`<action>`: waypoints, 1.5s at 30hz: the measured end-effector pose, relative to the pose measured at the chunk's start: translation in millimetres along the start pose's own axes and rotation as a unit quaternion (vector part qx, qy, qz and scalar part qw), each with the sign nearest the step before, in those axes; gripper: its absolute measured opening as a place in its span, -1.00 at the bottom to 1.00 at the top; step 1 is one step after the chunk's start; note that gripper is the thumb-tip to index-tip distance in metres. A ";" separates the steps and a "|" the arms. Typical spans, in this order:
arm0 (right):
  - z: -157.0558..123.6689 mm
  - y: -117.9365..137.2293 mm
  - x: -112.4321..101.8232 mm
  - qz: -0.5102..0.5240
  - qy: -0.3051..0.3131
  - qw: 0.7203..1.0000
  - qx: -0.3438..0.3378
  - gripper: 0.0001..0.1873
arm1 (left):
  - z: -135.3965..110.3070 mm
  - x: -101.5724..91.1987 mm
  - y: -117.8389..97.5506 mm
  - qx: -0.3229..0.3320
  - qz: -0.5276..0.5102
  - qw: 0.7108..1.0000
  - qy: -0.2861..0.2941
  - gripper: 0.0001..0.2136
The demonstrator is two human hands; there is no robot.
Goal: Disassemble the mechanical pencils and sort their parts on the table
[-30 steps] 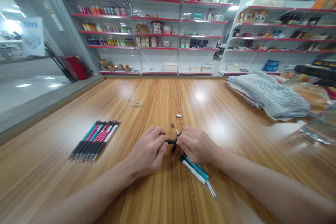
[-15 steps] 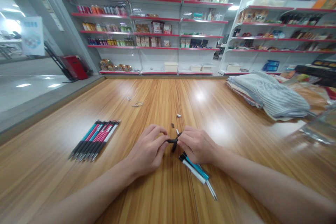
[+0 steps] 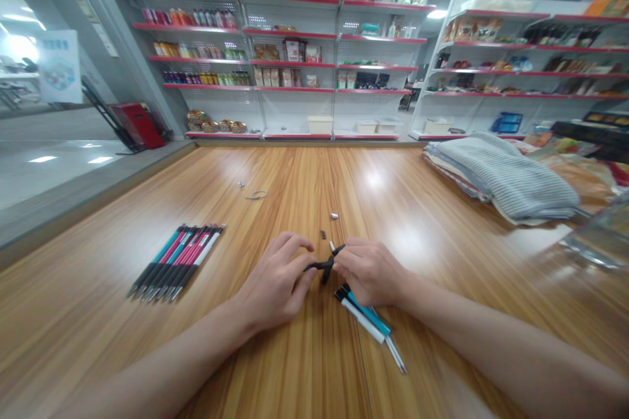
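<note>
My left hand point(image 3: 280, 278) pinches one end of a black rubber pen grip point(image 3: 322, 266) between thumb and forefinger, its other fingers loosely curled. At the other end, the fingers of my right hand point(image 3: 366, 272) are closed on the same grip. Another black piece point(image 3: 325, 275) lies just below it, partly covered. Beside my right fingertips a small white-tipped part point(image 3: 332, 246) pokes out. Under and in front of my right hand lie a white pen barrel point(image 3: 363, 322), a teal barrel point(image 3: 373, 315) and thin white refills point(image 3: 396, 355).
Several assembled pens point(image 3: 177, 262) lie side by side on the left. Farther back are a silver pen tip point(image 3: 335, 216), a small dark piece point(image 3: 323, 234) and a thin loop point(image 3: 256, 195). Folded cloths point(image 3: 511, 177) and a clear container point(image 3: 602, 236) stand right. Stocked shelves point(image 3: 289, 65) rise behind.
The black grip's left end has shifted slightly left and down between my left fingertips, and more of it shows. Both hands stay nearly in place; the pens have not moved.
</note>
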State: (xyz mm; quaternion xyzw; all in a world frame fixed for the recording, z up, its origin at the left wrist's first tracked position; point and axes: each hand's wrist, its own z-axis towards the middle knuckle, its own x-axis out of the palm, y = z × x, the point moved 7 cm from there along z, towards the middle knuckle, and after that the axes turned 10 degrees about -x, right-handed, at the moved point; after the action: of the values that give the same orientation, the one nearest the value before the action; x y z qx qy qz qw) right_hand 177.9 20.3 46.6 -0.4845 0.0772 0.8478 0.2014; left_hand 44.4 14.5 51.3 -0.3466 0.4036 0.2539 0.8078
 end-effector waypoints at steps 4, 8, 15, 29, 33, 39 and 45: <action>-1.2 -1.6 1.9 -0.004 0.003 1.000 0.003 -0.76 | 0.8 -0.6 1.6 -0.010 -0.008 1.000 -0.007 -0.89; -0.7 -0.9 0.7 -0.010 0.002 1.000 0.001 -0.74 | 0.3 -0.7 2.1 -0.014 -0.002 1.000 -0.001 -0.87; 0.2 0.3 -0.7 -0.005 -0.002 1.000 0.000 -0.74 | 0.6 -1.4 1.6 -0.017 -0.007 1.000 -0.007 -0.91; 0.3 1.1 -1.3 -0.005 -0.009 1.000 -0.006 -0.74 | -3.9 13.4 9.2 -0.006 -0.048 0.998 0.037 -0.78; -1.0 0.7 1.2 -0.005 0.000 1.000 -0.005 -0.74 | -3.9 10.1 3.6 0.015 -0.047 0.998 0.030 -0.80; -0.5 1.7 -1.4 -0.002 -0.007 1.000 -0.007 -0.73 | -1.6 1.8 1.3 0.004 -0.036 0.999 -0.006 -0.82; 1.6 2.7 -3.0 0.000 -0.009 1.000 -0.008 -0.72 | -1.3 2.1 0.0 0.010 -0.012 1.000 0.008 -0.83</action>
State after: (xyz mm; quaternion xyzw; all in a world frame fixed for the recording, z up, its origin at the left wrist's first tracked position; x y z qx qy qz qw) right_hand 176.9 17.6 49.9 -0.4787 0.0682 0.8525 0.1984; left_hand 44.9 13.8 49.0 -0.3453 0.4084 0.2372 0.8110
